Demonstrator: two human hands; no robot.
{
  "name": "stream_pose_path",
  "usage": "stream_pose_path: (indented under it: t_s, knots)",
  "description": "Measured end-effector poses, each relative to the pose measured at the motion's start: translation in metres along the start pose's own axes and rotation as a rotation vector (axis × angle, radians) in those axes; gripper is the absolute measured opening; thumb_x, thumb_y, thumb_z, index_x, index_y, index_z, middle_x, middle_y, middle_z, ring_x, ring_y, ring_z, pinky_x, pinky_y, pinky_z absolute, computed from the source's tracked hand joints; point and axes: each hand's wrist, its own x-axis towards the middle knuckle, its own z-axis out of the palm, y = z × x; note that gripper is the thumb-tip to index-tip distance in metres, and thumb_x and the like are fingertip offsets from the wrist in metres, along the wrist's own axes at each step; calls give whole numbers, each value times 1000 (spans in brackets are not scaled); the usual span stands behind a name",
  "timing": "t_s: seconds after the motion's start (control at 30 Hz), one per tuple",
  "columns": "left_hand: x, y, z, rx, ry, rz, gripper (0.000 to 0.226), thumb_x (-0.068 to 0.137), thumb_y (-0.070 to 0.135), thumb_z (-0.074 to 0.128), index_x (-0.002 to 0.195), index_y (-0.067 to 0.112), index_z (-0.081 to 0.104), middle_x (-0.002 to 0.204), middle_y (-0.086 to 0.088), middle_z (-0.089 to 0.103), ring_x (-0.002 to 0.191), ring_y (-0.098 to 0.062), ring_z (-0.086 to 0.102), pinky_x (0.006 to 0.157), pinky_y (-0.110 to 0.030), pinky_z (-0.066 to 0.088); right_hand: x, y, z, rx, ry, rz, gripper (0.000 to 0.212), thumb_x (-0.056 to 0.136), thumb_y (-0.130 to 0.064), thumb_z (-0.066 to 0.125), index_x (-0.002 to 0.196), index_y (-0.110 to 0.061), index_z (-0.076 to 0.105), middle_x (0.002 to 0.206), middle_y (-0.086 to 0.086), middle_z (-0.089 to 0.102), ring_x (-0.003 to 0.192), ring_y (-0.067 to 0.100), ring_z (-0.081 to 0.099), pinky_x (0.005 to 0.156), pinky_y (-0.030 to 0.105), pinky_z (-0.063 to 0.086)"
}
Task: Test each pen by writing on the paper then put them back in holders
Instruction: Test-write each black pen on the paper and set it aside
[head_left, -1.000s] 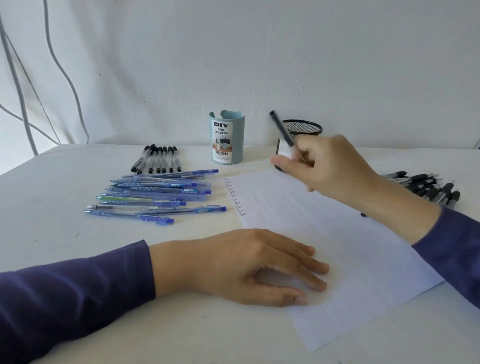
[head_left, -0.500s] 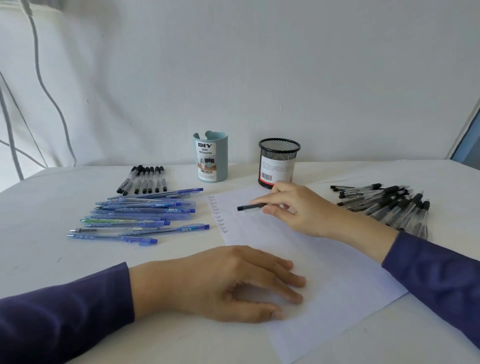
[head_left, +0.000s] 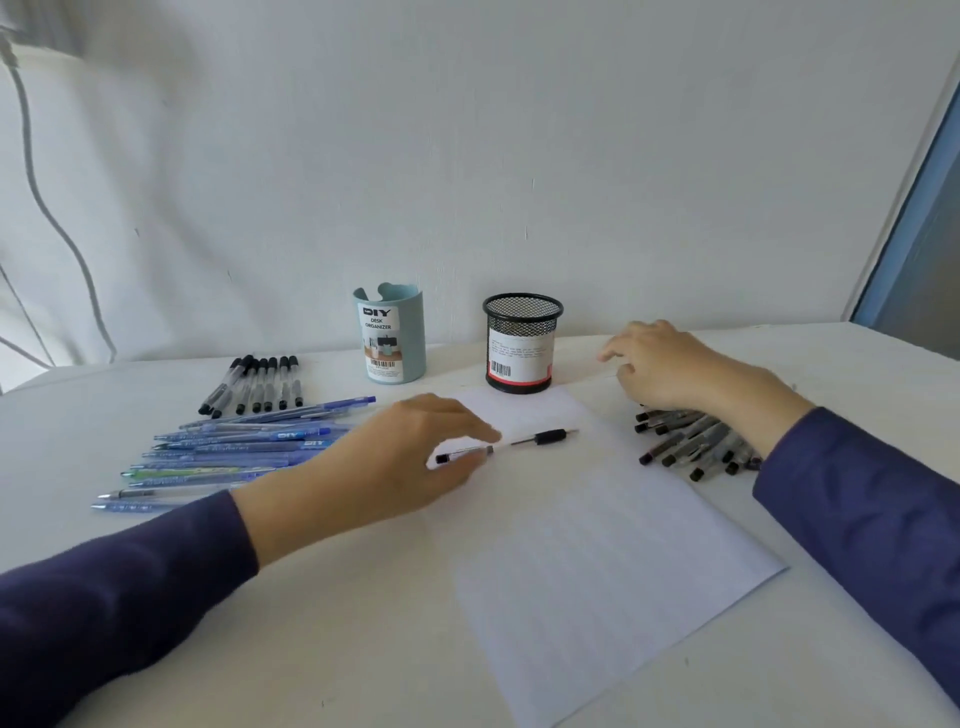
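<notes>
A black pen (head_left: 540, 438) lies on the white sheet of paper (head_left: 597, 545), tip pointing right. My left hand (head_left: 395, 462) reaches over the paper's left edge and pinches the pen's rear end between thumb and fingers. My right hand (head_left: 670, 369) hovers over the far part of the pile of black pens (head_left: 691, 447) on the right, fingers spread and loosely bent, holding nothing that I can see. Behind the paper stand a light blue desk organizer (head_left: 389, 332) and a black mesh holder (head_left: 522, 343); no pens stick out of either.
Several blue pens (head_left: 234, 452) lie in a loose stack on the left of the white table (head_left: 363, 623). A neat row of black pens (head_left: 260, 384) lies behind them. A white wall stands close behind the holders.
My right hand laid the black pen on the paper and moved right to the pen pile. My left hand left the paper's near edge and went forward to the pen.
</notes>
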Motion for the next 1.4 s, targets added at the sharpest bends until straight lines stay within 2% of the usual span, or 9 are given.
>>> stream_pose_path:
  t_s: [0.17, 0.3, 0.5, 0.7, 0.9, 1.07, 1.2, 1.3, 1.4]
  knots:
    - [14, -12, 9, -31, -66, -148, 34, 89, 41, 66, 121, 30, 66, 99, 17, 60, 84, 5, 52, 71, -5, 39, -11, 6, -9, -51, -301, 91, 62, 94, 0, 32, 151, -24, 31, 156, 6, 29, 142, 27, 31, 111, 33, 31]
    - [19, -10, 15, 8, -75, -137, 24, 94, 29, 62, 116, 23, 70, 96, 9, 64, 72, 1, 52, 68, -2, 35, -12, 1, -7, -116, -266, 89, 36, 89, 11, 37, 107, -4, 65, 115, 8, 61, 114, 32, 55, 84, 29, 49]
    - [29, -15, -21, 24, 192, -181, 3, 91, 17, 67, 92, 16, 70, 83, 12, 60, 68, -6, 58, 66, -23, 48, -5, 7, 2, -87, -136, 51, 20, 96, -2, 50, 103, -9, 67, 108, 6, 63, 92, 18, 55, 54, 16, 33]
    - [30, -59, -83, 47, 479, -416, 5, 94, 21, 63, 98, 19, 64, 90, 8, 63, 71, -4, 60, 60, -11, 40, -2, 8, 9, -61, -97, 35, 29, 97, -10, 53, 124, -17, 63, 125, 3, 61, 107, 20, 57, 82, 24, 42]
    - [7, -130, -94, 247, 209, -742, 21, 95, 13, 57, 105, 0, 71, 104, -14, 70, 97, -30, 61, 88, -35, 45, -3, -9, 16, -123, 94, -116, 16, 103, -25, 43, 116, -18, 49, 114, 4, 56, 95, 24, 53, 70, 32, 37]
    - [-12, -155, -87, 354, 124, -874, 30, 81, 3, 61, 52, 2, 55, 51, -10, 54, 53, -28, 50, 53, -28, 40, -13, -43, 21, 11, 261, -339, 24, 103, -36, 37, 123, -26, 46, 111, -7, 61, 98, 24, 58, 86, 37, 40]
    - [-20, -163, -85, 365, 91, -910, 21, 78, 6, 65, 58, -2, 63, 54, -12, 58, 53, -27, 53, 53, -30, 45, -26, -64, 26, 52, 240, -442, 27, 99, -52, 34, 117, -43, 52, 90, -17, 49, 90, 9, 38, 99, 37, 24]
    - [-23, -166, -84, 360, 72, -911, 17, 79, 10, 67, 63, 3, 66, 61, -13, 62, 56, -26, 54, 52, -29, 44, -37, -76, 24, 197, 152, -456, 46, 84, -77, 37, 110, -41, 51, 85, -13, 54, 89, 5, 48, 95, 30, 22]
    - [-23, -169, -84, 358, 68, -919, 17, 78, 12, 67, 63, 5, 64, 60, -13, 62, 55, -25, 53, 50, -27, 43, -41, -80, 22, 389, 123, -428, 50, 72, -77, 57, 105, -40, 52, 83, -13, 52, 87, -1, 50, 93, 23, 31]
